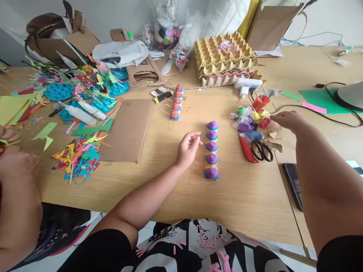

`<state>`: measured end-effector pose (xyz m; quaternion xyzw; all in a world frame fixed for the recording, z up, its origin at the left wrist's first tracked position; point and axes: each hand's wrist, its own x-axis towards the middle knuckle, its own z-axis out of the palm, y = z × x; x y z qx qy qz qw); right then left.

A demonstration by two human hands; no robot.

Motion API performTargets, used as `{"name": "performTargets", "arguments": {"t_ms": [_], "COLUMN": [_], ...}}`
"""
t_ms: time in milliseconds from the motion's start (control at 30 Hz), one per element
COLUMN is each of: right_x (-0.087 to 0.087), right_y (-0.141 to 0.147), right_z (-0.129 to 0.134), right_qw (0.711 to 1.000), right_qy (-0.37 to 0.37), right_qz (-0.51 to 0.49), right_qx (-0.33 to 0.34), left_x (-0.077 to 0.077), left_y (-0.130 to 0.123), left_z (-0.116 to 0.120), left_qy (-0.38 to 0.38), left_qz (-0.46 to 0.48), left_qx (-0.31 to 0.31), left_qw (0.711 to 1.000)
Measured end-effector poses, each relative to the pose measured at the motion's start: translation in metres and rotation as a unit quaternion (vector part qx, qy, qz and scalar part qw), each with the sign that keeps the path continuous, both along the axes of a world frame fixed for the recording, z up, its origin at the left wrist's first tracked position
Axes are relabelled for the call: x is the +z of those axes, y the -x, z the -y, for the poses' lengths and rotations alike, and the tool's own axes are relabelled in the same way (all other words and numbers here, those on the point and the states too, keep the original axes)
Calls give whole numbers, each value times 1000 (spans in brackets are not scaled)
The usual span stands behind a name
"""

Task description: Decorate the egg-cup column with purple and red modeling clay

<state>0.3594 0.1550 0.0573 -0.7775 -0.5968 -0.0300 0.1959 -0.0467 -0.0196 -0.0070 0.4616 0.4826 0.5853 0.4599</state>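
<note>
A strip of egg-carton cups painted purple and blue (211, 146) lies lengthwise in front of me. Just left of it, my left hand (187, 151) hovers with loosely curled fingers and a gap at the thumb; nothing shows in it. My right hand (289, 121) reaches out over the right side, fingers extended, its tips at a red lump of modelling clay (264, 122). Whether they touch it I cannot tell. Beside the lump are bagged purple clay (246, 125), a blue packet (253, 135) and black-handled scissors (261, 150).
Farther back lies a decorated red-and-blue carton strip (176, 102) with sticks. Stacked egg trays (225, 56), a power strip (249, 83) and an orange cup (260, 102) stand behind. Cardboard (127, 130) and paper scraps (82, 156) lie left, near another person's hands (17, 162). A phone (293, 185) lies right.
</note>
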Motion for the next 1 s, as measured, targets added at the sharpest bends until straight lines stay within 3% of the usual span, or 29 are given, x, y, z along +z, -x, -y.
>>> {"name": "performTargets", "arguments": {"t_ms": [67,133,200,300,433,533,667,800,1000], "right_x": [3,7,11,19,36,46,45,33,32], "right_y": [1,5,12,25,49,77,122,160,188], "right_z": [6,15,26,47,92,135,176,190,198], "right_qw": [985,972,975,984,991,967,923,887,850], "right_qy": [159,211,188,115,19,-83,-123,-122,-111], "right_qz": [-36,-79,-109,-121,62,112,24,-52,-49], "right_qx": [-52,-70,-46,57,116,215,364,442,512], "left_x": [0,-1,-1,-1,2,6,11,12,16], "left_y": [0,0,1,1,0,-1,-3,-3,-4], "left_z": [0,0,1,2,5,8,13,18,26], "left_qy": [1,2,4,2,-13,-40,-117,-147,-127], "left_qz": [0,2,3,-4,-16,-31,-65,-75,-66], "left_qx": [-1,-1,1,-4,-23,-52,-86,-117,-136], "left_qw": [1000,1000,1000,1000,1000,997,987,979,980]}}
